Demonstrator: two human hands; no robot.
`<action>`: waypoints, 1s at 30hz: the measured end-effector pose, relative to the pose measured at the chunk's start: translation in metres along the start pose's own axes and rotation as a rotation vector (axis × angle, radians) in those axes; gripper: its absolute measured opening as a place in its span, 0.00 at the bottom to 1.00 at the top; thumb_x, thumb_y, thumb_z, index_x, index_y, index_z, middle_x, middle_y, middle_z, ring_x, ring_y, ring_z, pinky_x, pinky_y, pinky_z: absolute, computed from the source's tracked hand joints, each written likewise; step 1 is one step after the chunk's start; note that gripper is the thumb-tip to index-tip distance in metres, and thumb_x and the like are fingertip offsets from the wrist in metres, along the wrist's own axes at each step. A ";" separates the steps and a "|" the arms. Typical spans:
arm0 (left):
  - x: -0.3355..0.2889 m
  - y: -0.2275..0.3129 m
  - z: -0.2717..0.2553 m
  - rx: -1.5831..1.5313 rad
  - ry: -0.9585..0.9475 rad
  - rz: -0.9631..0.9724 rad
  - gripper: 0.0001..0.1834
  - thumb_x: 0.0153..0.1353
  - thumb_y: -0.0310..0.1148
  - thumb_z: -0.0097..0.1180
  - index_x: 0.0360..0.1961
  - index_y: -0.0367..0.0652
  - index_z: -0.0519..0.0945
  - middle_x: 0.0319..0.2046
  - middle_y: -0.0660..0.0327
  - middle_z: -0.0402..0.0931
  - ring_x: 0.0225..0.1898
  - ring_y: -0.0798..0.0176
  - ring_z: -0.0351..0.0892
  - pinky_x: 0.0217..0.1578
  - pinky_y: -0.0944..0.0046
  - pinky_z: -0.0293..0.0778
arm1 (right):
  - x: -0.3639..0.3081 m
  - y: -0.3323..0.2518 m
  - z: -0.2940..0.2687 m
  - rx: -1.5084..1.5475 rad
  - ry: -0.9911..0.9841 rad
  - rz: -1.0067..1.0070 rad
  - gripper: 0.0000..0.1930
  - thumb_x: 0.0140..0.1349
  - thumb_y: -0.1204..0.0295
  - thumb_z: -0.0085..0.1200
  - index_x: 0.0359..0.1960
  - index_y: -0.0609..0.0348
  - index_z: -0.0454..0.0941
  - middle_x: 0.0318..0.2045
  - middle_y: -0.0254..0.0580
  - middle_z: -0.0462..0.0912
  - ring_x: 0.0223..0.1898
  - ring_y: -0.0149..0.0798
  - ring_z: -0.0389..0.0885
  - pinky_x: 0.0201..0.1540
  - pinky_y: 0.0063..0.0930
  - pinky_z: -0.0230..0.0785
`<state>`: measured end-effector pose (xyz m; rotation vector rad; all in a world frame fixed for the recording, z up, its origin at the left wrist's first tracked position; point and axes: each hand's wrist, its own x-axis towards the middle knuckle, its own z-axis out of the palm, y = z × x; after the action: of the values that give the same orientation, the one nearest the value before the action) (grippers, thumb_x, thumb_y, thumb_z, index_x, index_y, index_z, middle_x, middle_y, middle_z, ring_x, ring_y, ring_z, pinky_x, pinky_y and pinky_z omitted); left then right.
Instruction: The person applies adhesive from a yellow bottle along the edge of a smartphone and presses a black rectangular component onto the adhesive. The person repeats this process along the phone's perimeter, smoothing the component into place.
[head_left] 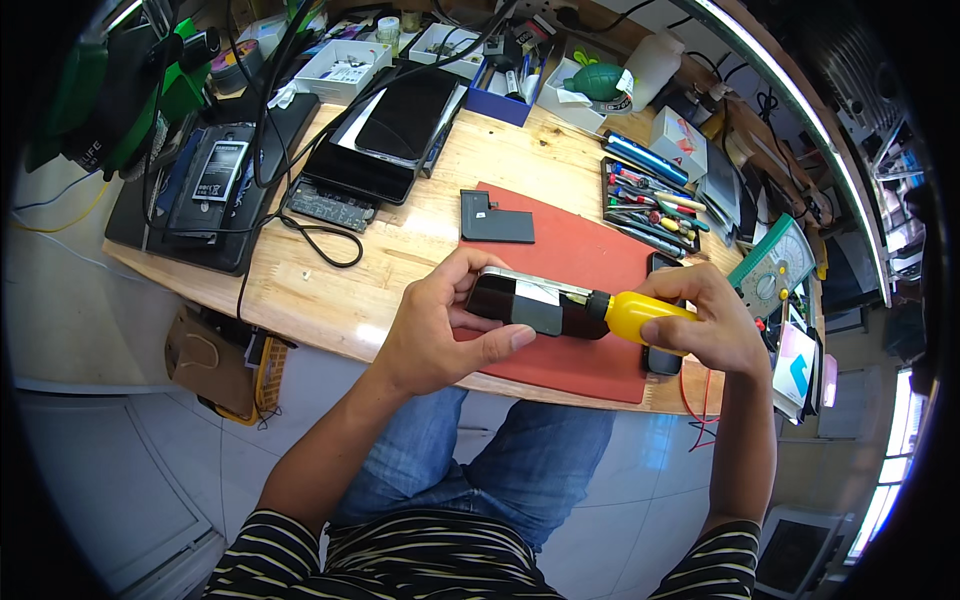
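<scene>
My left hand (425, 330) grips a smartphone (493, 298) by its left end, fingers behind and thumb along the near side. The phone is tilted over the red mat (585, 245), its dark glossy face toward me and a grey rectangular patch on it. In my right hand (722, 325) is a yellow squeeze bottle (630, 317), lying on its side. Its black cap points left, with the thin tip at the phone's upper edge near the right end. A black L-shaped phone battery (497, 222) rests at the mat's far left corner.
Behind the mat's right side lies a tray of screwdrivers and pens (650, 205). A dark phone (662, 360) is partly hidden by my right hand. Stacked devices (385, 135) and a bare circuit board (330, 207) occupy the left, with loose black cables. A green meter (775, 265) stands at right.
</scene>
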<state>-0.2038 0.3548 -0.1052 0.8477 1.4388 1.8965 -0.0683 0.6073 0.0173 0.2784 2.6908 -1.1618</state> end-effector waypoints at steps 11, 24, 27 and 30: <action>0.000 -0.002 -0.001 -0.005 -0.003 -0.011 0.32 0.58 0.30 0.78 0.57 0.33 0.72 0.49 0.50 0.84 0.53 0.61 0.87 0.53 0.59 0.87 | 0.019 0.012 -0.013 0.194 0.162 -0.133 0.22 0.54 0.54 0.70 0.40 0.61 0.87 0.30 0.28 0.84 0.31 0.23 0.73 0.35 0.23 0.62; 0.000 -0.006 0.002 0.004 0.061 -0.105 0.19 0.70 0.17 0.59 0.60 0.35 0.74 0.48 0.58 0.84 0.49 0.70 0.85 0.48 0.69 0.85 | 0.142 0.027 0.014 -0.327 0.497 0.030 0.27 0.57 0.62 0.73 0.49 0.73 0.81 0.45 0.64 0.88 0.49 0.60 0.88 0.54 0.45 0.78; 0.001 -0.004 0.003 0.002 0.073 -0.125 0.18 0.71 0.18 0.58 0.60 0.36 0.73 0.48 0.59 0.84 0.49 0.70 0.85 0.47 0.69 0.86 | 0.118 0.029 0.012 -0.247 0.606 0.027 0.29 0.57 0.59 0.74 0.53 0.71 0.82 0.46 0.59 0.89 0.46 0.50 0.89 0.51 0.42 0.79; 0.003 -0.002 0.004 0.027 0.070 -0.116 0.18 0.71 0.18 0.57 0.60 0.36 0.73 0.47 0.59 0.84 0.50 0.69 0.85 0.47 0.68 0.87 | 0.072 0.022 0.022 -0.117 0.720 -0.090 0.28 0.60 0.60 0.73 0.56 0.67 0.82 0.43 0.52 0.90 0.41 0.37 0.88 0.48 0.37 0.80</action>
<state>-0.2024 0.3594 -0.1063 0.7006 1.5252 1.8393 -0.1294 0.6129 -0.0308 0.6733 3.4002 -1.0666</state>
